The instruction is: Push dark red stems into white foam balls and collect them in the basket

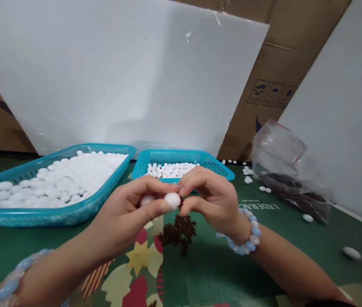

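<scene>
- Two hands met over the green mat [219, 273]: my left hand [126, 217] and right hand [211, 198] pinched one white bead [172, 200] between them, fingertips of both touching it.
- My left hand was clenched; its thumb pressed the bead's near side, and a second white bead [147, 199] sat tucked in its curled fingers, just left of the grip.
- My right hand closed its fingertips on the bead's right edge, the other fingers folded under.
- Directly below the grip, a dark brown clump [178, 232] lay on the mat, apart from both hands.
- Behind the grip stood a small teal basket [214, 162] with white beads covering its floor.
- Far left of the grip sat a large teal tray [24, 215], heaped with bigger white beads.
- Right of the grip, beyond my right wrist, a clear plastic bag [283, 157] leaned open with dark stuff in its bottom; I could not tell what it was.
- Loose beads [248, 179] were scattered between the basket and the bag, with two more [351, 252] farther right on the mat.
- Each wrist wore a bracelet [248, 238] of pale blue and clear beads.
- White foam boards [120, 72] and cardboard [277, 81] stood well behind everything.
</scene>
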Tool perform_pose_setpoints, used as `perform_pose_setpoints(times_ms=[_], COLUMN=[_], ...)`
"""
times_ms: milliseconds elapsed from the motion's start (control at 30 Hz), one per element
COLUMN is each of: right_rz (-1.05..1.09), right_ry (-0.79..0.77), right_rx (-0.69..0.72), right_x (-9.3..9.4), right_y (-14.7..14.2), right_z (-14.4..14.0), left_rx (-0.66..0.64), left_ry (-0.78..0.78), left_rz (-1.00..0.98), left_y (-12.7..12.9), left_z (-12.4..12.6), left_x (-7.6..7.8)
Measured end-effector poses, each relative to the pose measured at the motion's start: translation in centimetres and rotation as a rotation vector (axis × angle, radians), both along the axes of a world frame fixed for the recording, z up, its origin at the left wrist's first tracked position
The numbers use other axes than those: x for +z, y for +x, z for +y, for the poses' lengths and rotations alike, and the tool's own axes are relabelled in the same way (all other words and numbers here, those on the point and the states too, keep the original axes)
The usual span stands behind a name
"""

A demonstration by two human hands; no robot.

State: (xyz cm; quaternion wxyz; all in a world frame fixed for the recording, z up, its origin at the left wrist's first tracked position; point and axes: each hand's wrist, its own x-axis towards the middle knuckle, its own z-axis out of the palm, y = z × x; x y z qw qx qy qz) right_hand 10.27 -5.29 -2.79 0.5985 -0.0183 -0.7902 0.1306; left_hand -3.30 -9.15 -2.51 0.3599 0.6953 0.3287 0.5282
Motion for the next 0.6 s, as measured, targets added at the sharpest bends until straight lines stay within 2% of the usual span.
perform_pose_setpoints(times_ms=[167, 267, 400, 533, 600], right_rz=[-0.017, -0.018, -0.015, -0.01, 0.006], right_ry=[-0.003, -0.014, 0.009, 0.037, 0.055], right_rx=[0.053, 0.061, 0.026, -0.039, -0.085], right_x=[0.3, 0.4, 0.4, 0.2, 0.1], right_y=[0.4, 0.6, 0.5, 0.2, 0.2], right_z=[0.3, 0.3, 0.2, 0.1, 0.0], left_rx=[0.107, 0.136, 0.144, 0.156, 0.202], left_ry=[0.168, 0.21, 0.161, 0.084, 0.05], left_rz=[0.121, 0.202, 0.266, 0.205, 0.155], left_y=[-0.6, -0.8, -0.9, -0.5, -0.2], left_z=[0.0, 0.0, 0.1, 0.4, 0.6], left_x=[0.7, 1.3, 1.5, 1.3, 1.3])
